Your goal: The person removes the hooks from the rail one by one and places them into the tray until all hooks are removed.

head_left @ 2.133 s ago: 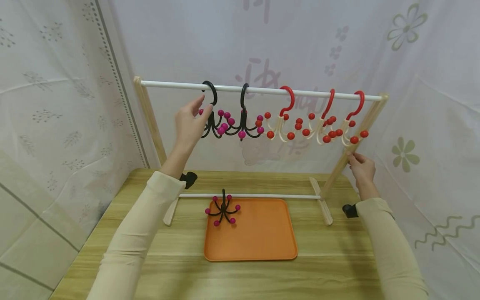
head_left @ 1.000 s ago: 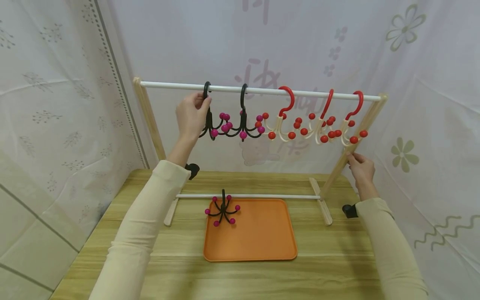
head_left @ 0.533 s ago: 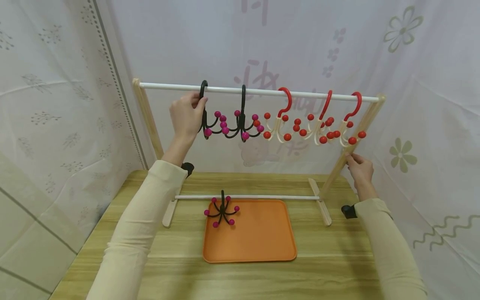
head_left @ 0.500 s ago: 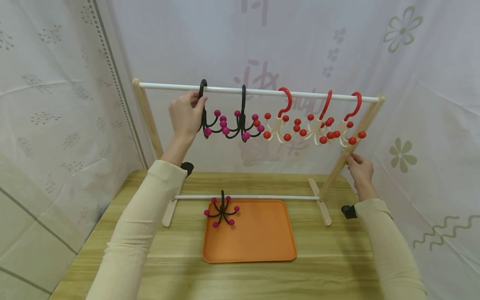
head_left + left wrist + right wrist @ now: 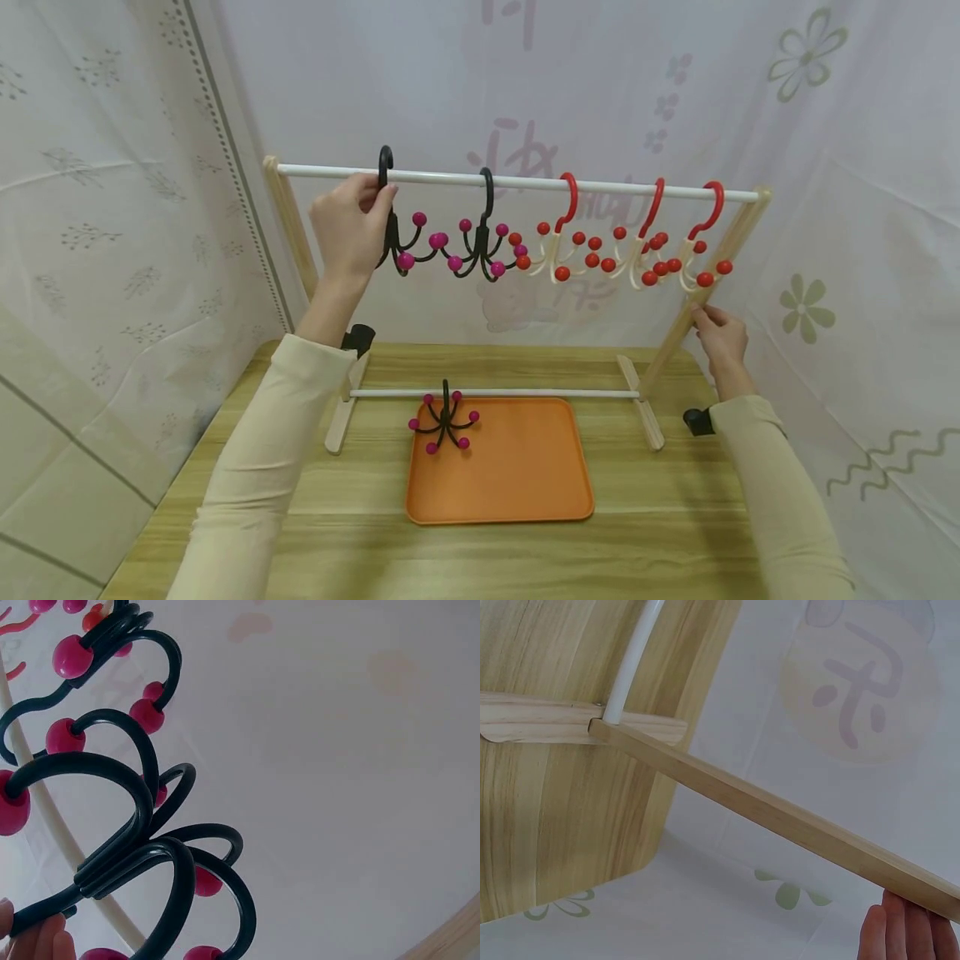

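Observation:
My left hand (image 5: 351,225) pinches the hook of a black claw hanger (image 5: 393,237) with magenta ball tips at the white rail. The hook's top stands a little above the rail; the left wrist view shows the hanger's curved arms (image 5: 135,859) spreading away from my fingers. To its right hangs a second black claw hanger (image 5: 482,237). Another black claw hanger (image 5: 445,419) lies on the orange tray (image 5: 517,467). My right hand (image 5: 723,340) holds the rack's right wooden post (image 5: 670,342), where the right wrist view shows fingers (image 5: 907,930) against the post.
Three cream claw hangers with red hooks, the nearest one (image 5: 557,250) in the middle, hang on the right half of the white rail (image 5: 615,187). A lower white bar (image 5: 540,392) joins the rack's feet behind the tray. The wooden table (image 5: 637,533) carries everything; patterned cloth surrounds it.
My left hand has closed on the left black hanger's hook, then moved it left along the rail and slightly up. The gap to the second black hanger has widened. My right hand stays put.

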The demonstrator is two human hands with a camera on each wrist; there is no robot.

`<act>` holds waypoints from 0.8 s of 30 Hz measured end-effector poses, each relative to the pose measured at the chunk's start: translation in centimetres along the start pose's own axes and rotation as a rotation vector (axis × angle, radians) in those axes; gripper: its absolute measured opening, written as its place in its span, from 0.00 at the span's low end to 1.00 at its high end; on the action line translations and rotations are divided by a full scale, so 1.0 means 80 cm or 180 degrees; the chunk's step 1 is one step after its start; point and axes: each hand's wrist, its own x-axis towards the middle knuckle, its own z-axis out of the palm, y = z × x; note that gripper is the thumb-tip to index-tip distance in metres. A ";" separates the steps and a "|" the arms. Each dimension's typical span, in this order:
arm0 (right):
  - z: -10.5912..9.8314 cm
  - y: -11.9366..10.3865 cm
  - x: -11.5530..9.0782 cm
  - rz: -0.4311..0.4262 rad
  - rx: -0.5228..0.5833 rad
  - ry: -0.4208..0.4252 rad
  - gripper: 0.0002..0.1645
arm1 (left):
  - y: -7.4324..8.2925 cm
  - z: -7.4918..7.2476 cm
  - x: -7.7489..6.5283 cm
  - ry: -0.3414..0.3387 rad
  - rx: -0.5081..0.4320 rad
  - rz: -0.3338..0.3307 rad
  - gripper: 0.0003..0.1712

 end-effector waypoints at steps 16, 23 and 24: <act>0.000 0.002 0.000 -0.0033 0.0024 0.0021 0.36 | -0.024 0.013 -0.050 -0.0013 -0.0111 -0.0169 0.14; 0.001 0.001 0.000 -0.0054 -0.0029 0.0051 0.35 | -0.036 0.032 -0.081 0.0066 -0.0205 -0.0162 0.13; 0.001 0.001 0.000 -0.0058 -0.0031 0.0049 0.35 | -0.037 0.035 -0.085 0.0059 -0.0224 -0.0186 0.13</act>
